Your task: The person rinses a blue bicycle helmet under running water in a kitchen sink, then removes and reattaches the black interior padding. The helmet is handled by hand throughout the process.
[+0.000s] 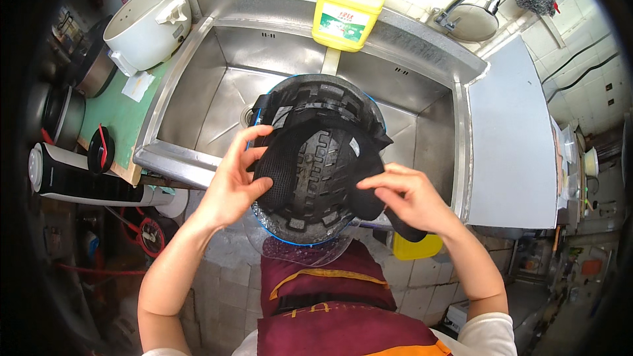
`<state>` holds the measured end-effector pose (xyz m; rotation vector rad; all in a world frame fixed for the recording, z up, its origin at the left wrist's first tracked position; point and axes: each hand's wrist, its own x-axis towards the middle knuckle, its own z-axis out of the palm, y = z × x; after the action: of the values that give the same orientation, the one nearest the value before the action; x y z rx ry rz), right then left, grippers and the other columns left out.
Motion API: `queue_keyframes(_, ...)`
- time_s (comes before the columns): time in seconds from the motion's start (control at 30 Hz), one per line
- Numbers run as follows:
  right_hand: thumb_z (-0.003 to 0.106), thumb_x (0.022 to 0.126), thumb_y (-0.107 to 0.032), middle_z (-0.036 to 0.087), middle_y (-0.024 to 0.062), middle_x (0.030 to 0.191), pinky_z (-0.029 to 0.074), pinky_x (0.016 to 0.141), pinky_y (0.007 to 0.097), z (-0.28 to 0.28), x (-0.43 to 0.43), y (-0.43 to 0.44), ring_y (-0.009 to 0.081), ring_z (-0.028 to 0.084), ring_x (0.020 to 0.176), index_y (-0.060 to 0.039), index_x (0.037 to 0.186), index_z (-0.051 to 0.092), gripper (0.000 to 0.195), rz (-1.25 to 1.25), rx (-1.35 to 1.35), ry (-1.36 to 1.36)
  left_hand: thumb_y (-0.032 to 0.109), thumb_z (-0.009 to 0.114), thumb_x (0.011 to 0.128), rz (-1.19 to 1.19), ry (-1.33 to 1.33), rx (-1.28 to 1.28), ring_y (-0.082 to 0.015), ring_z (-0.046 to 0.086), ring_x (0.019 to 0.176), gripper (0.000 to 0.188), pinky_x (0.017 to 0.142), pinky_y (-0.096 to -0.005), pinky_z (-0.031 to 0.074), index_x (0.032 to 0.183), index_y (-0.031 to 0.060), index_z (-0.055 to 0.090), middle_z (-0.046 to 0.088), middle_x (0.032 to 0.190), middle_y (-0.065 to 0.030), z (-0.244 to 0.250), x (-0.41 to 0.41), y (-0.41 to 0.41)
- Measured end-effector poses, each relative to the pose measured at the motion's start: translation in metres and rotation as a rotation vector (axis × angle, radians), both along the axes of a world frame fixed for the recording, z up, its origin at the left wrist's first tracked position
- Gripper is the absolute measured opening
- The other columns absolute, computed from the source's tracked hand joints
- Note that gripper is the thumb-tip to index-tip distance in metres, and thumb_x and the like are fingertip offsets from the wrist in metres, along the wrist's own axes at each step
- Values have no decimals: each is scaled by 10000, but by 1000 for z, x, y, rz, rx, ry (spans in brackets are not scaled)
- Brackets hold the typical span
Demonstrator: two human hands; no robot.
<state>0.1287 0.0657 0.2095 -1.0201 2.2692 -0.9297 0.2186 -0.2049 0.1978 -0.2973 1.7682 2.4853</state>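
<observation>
An upside-down helmet [316,94] with a blue rim, black foam inside and a clear visor [316,257] bearing water drops rests over the front edge and divider of a double sink. Black mesh padding [282,178] lies within its opening. My left hand [242,178] grips the padding and helmet edge on the left, thumb over the mesh. On the right, my right hand [410,193] pinches the black padding [368,193] between thumb and fingers; a black padded flap hangs beneath this hand.
The steel sink's left basin [198,89] and right basin [435,133] surround the helmet. A yellow jug [346,12] stands at the back on the divider, near a faucet [470,5]. A white cooker pot [148,24] is at left, a grey board [509,148] at right.
</observation>
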Motion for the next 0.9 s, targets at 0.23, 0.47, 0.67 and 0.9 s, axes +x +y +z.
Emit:
queue_keyframes(0.23, 555, 787, -24, 434, 195, 1148, 484, 667, 403, -13, 17, -29, 358, 586, 760, -25, 1204, 452, 429, 28, 95, 173, -136, 433, 722, -251, 155, -824, -322, 354, 1266, 555, 1032, -333, 273, 1251, 27, 473, 364, 1350, -220, -22, 14, -3)
queue_keyframes(0.47, 568, 760, -45, 418, 215, 1185, 473, 705, 400, -5, 25, -38, 371, 575, 777, -67, 1260, 410, 525, 213, 175, 92, -17, 555, 753, -224, 178, -851, -332, 462, 1165, 498, 898, -321, 388, 1244, 10, 471, 412, 1306, -244, -21, 29, 4)
queue_keyframes(0.67, 560, 741, -22, 458, 226, 1137, 467, 782, 429, -7, 13, -49, 401, 556, 897, 25, 1174, 462, 447, 86, 133, 101, 82, 586, 797, -8, 296, -1020, -377, 498, 1110, 367, 904, -361, 420, 1148, -15, 542, 473, 1225, -269, -31, 13, -1)
queue_keyframes(0.9, 557, 758, -26, 437, 273, 1174, 462, 812, 433, -5, 27, -45, 429, 544, 924, 30, 1182, 462, 438, 12, 111, 134, -26, 552, 773, 58, 377, -1017, -365, 529, 1067, 337, 866, -353, 455, 1109, -18, 565, 520, 1174, -246, -35, 13, 5)
